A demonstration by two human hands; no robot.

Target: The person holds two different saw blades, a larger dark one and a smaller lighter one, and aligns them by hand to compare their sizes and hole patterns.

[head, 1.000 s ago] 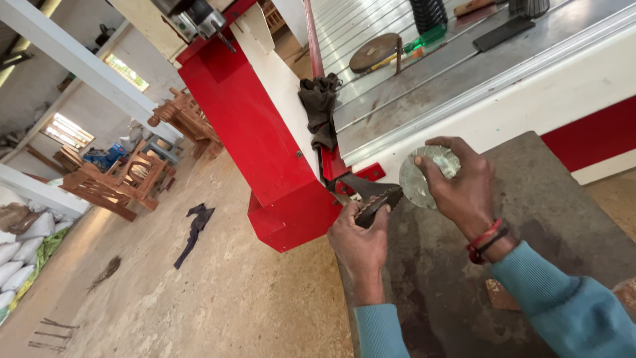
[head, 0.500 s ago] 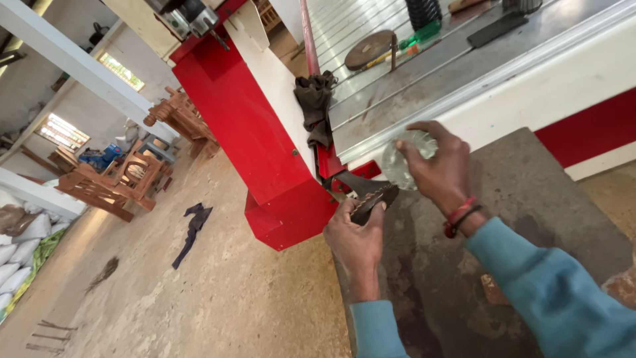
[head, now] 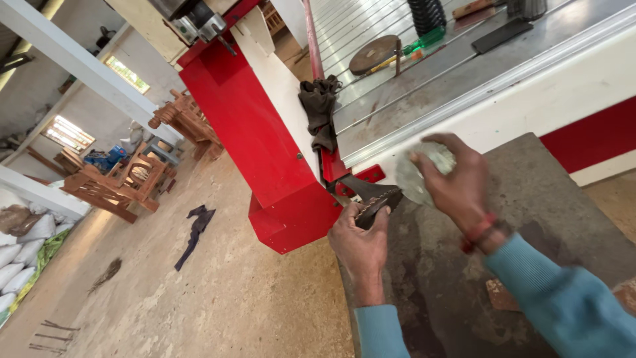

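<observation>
Toothed blade (head: 371, 202) in left hand (head: 361, 242), right hand (head: 457, 182) beside

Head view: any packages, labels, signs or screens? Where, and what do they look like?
Sacks: far left edge by the wall, stacked, bulging, white.
Blue package or bin: left background behind the wooden furniture, too small to tell which.
No labels, signs or screens show on the red machine or near either hand.
</observation>
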